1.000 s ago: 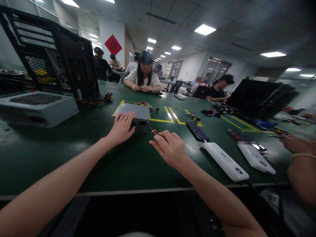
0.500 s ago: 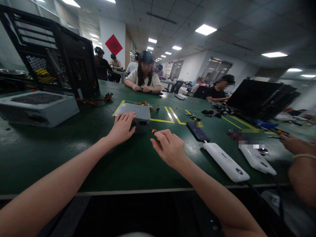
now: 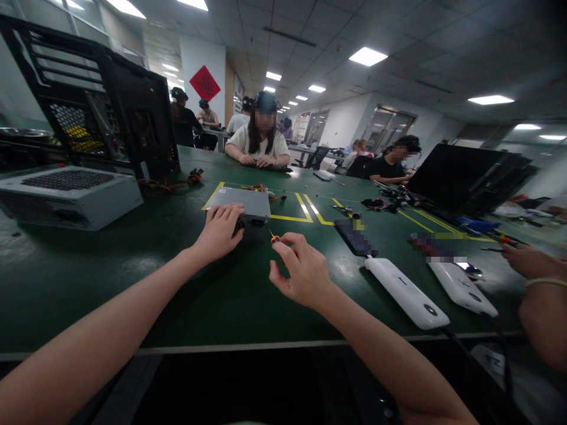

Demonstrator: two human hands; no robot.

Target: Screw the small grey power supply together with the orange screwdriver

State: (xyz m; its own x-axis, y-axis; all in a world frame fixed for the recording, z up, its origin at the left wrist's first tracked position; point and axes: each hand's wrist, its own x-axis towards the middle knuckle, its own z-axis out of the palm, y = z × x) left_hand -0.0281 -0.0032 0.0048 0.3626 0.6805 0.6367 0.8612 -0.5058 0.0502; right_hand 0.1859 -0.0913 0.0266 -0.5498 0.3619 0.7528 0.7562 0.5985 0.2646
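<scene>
A grey metal power supply unit (image 3: 248, 199) lies on the green table in front of me. My left hand (image 3: 220, 229) is closed over its near left edge, fingers on the top and side. In my right hand (image 3: 301, 265) is a small screwdriver (image 3: 275, 239) with an orange and black handle, gripped by the fingers. Its thin shaft points up toward the unit's near right corner, by the power socket; whether the tip touches is too small to tell. The thumb stands somewhat apart below the handle. Coloured cables (image 3: 261, 188) emerge behind the unit.
A second power supply (image 3: 75, 198) and an open black computer case (image 3: 110, 106) stand at left. To the right lie a phone (image 3: 355, 236), white power banks (image 3: 405, 292) and loose cables (image 3: 381, 205). A co-worker's hand (image 3: 531, 260) is at far right; another person sits opposite.
My right hand's thumb and fingers have shifted on the screwdriver, and less of its handle shows below the fingers. My left hand and the power supply have hardly moved.
</scene>
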